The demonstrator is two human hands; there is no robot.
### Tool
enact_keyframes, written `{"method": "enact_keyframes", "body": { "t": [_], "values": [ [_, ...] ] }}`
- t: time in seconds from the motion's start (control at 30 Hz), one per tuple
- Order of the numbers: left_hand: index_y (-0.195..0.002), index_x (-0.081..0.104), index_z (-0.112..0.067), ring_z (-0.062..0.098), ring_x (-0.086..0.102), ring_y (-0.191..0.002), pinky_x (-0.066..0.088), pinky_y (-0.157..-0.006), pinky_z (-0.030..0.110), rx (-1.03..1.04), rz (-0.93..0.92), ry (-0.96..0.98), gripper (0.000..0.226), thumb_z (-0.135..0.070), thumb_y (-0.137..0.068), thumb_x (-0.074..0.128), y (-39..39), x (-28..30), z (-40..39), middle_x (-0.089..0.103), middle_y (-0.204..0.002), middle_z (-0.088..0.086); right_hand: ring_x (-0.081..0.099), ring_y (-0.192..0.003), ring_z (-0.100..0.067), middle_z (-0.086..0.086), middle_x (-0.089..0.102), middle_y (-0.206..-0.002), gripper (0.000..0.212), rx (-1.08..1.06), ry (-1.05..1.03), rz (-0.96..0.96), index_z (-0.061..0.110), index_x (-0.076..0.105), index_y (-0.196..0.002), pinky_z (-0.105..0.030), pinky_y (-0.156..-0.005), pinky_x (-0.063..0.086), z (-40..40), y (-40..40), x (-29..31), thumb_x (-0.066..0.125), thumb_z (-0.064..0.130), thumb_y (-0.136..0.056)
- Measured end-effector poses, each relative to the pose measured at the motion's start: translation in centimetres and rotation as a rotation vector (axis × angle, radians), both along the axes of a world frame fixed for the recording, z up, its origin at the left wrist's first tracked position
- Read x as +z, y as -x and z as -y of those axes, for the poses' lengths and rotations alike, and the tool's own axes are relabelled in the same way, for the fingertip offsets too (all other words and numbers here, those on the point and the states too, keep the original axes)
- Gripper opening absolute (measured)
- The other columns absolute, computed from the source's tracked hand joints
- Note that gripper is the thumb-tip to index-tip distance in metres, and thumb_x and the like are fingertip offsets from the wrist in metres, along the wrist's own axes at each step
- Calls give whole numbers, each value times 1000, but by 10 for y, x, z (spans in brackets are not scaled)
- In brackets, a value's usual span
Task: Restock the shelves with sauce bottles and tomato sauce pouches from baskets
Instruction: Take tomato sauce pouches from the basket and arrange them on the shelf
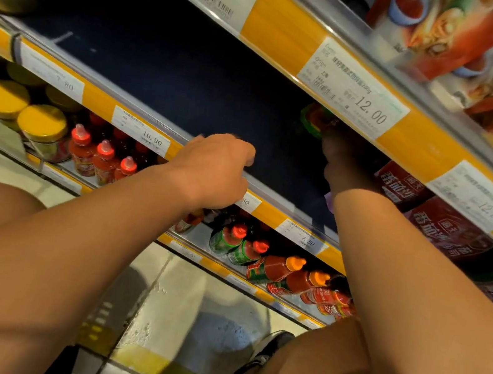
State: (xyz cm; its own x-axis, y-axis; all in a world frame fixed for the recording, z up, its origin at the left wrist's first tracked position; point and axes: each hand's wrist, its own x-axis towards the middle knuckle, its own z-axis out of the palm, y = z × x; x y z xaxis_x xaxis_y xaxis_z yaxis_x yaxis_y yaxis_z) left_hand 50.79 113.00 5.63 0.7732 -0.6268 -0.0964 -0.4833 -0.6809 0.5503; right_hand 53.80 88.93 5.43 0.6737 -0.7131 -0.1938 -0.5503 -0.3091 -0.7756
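My right hand [346,161] reaches deep into the dark middle shelf [172,75] and grips a sauce bottle [316,120] with a green and red top, partly hidden under the upper shelf's yellow price rail. My left hand [220,169] rests on the front edge of that shelf, fingers curled over the rail. Dark red tomato sauce pouches [448,229] lie on the same shelf just right of my right arm. No basket is in view.
Red sauce bottles [102,158] and yellow-lidded jars [41,127] fill the lower shelf at left. More bottles with red and orange caps [280,268] stand lower right. Colourful packets [491,58] sit on the top shelf. My knees and a shoe [261,357] are over the tiled floor.
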Motion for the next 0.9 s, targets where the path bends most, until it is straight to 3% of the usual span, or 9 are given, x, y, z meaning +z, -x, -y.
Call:
{"method": "enact_keyframes", "body": {
  "t": [0.07,0.13,0.2,0.27,0.33,0.4,0.47,0.67,0.9],
  "values": [
    [-142,55,-26,26,56,-123,42,-114,48,10,7,7,44,-27,-98,62,0,1,-2,57,-137,4,55,-126,-26,-5,56,-142,46,-7,4,9,12,56,-140,-35,-96,44,-10,9,8,60,37,-102],
    [-142,55,-27,27,56,-124,43,-113,47,31,9,20,45,-27,-98,63,1,3,-4,56,-139,4,55,-117,-27,-9,58,-134,28,-48,139,49,15,58,-127,-36,-99,44,-18,23,12,62,23,-101],
    [-141,57,-26,29,56,-124,44,-110,46,56,14,56,44,-28,-98,63,3,5,-6,55,-141,4,56,-121,-33,-16,61,-132,27,-4,312,52,10,62,-124,-40,-104,45,-38,40,17,62,14,-97],
    [-139,59,-25,29,56,-124,47,-106,44,83,23,96,41,-30,-99,62,6,8,-10,56,-140,4,61,-105,-32,-20,65,-113,19,38,367,31,14,66,-111,-37,-91,50,-56,58,15,54,11,-97],
    [-136,61,-24,26,58,-121,51,-100,44,109,26,134,38,-32,-99,63,9,12,-16,59,-136,3,64,-85,-29,-20,64,-95,28,113,457,58,14,67,-108,-38,-72,51,-67,78,10,46,6,-91],
    [-132,64,-23,22,61,-116,54,-97,42,144,20,168,34,-33,-99,63,16,16,-24,63,-132,1,64,-96,-26,-12,64,-119,44,194,442,96,19,61,-130,-35,-78,50,-85,98,16,58,10,-88],
    [-130,65,-23,20,61,-119,52,-98,38,172,21,190,33,-34,-99,64,22,21,-35,66,-131,-2,57,-110,-19,-5,56,-134,50,279,382,83,25,56,-137,-27,-86,42,-103,115,23,65,13,-89],
    [-126,67,-30,14,60,-120,45,-91,31,258,16,234,29,-32,-97,66,38,54,-101,66,-131,-9,50,-126,-18,4,47,-139,40,594,370,162,26,58,-131,-31,-96,45,-180,126,49,66,18,-92],
    [-114,72,-28,14,67,-106,53,-92,39,585,129,312,22,-24,-92,72,72,56,-256,73,-109,-10,56,-114,-18,2,51,-134,37,916,324,269,25,58,-131,-34,-91,48,-311,118,82,66,26,-95]
  ]
}}
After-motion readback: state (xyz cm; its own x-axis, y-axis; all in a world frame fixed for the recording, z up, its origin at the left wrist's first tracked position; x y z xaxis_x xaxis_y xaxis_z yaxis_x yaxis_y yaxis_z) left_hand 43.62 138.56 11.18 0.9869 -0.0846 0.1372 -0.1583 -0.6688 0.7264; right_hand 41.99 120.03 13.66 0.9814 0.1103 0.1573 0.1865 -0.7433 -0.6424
